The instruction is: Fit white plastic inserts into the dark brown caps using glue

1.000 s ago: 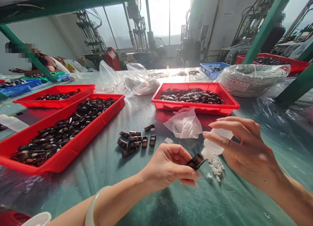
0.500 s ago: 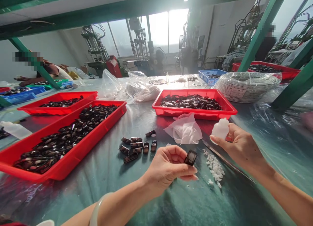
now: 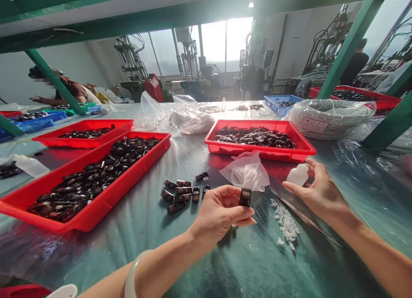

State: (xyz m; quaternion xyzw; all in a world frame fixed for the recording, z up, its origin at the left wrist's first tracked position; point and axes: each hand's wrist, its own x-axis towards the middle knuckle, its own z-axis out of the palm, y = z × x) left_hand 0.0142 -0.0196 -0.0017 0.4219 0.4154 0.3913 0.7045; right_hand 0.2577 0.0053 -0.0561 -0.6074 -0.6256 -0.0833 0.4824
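My left hand pinches a small dark translucent plastic casing between thumb and fingers, holding it upright above the table. My right hand is open, thumb and fingers spread around a small white plastic bottle. Whether a finger still touches the bottle I cannot tell. Below and left of that hand lies a scatter of small white pieces, with a thin metal strip beside them. Several similar dark casings lie to the left of my left hand, one partly hidden behind it.
Red trays of dark parts stand at left and ahead. A crumpled white cloth lies before the far tray. At right is a wrapped cable coil near a green post. Another person is at far left.
My right hand has moved slightly right and lower, and its fingers have opened from around the white bottle. My left hand has turned the dark casing more upright. The view has shifted slightly.
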